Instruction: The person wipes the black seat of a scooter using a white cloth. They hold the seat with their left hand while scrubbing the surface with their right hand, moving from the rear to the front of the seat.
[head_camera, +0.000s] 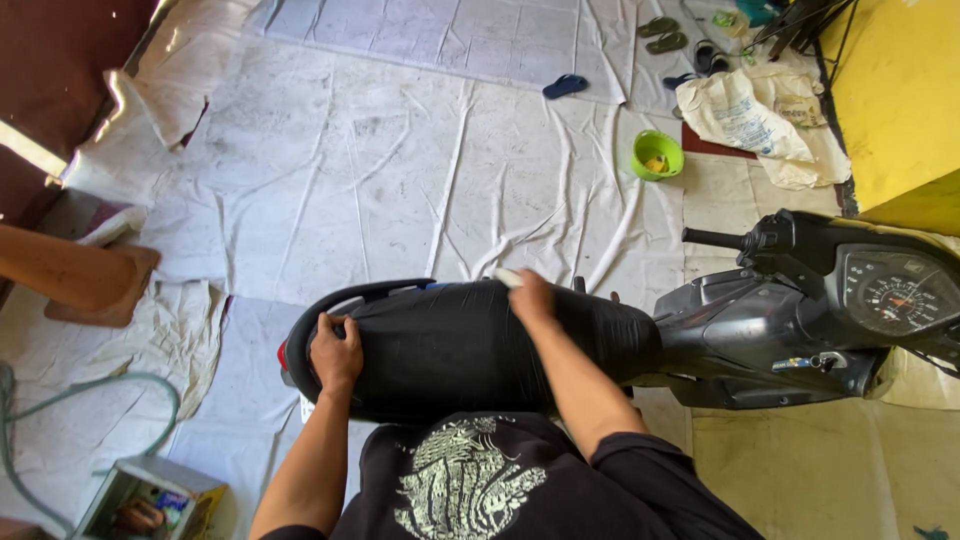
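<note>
nearest the camera is the person's black shirt (500, 485) with a pale printed design. just past it lies a scooter (760, 330), side-on, its long seat (470, 340) wrapped in smooth black cover material. the left hand (335, 352) is curled shut on the rear end of the seat, next to the grab rail (340, 300), pinching the cover there. the right hand (530, 297) reaches over the far edge of the seat and is closed round a small white object (508, 277); what it is cannot be told.

judging from this, the cover already sits fairly taut over the top of the seat, with only light creases toward the front. the edges seem the part left to do, but the underside is hidden.

at the near left sits an open box (150, 497) with a pale flap and colourful contents, beside a green hose (90, 385). the floor is covered in white sheets (400, 160). farther off stands a green bowl (657, 154), then a crumpled white sack (745, 115) with faint blue print, a yellow wall (900, 90), and sandals (566, 86) at the far edge.
</note>
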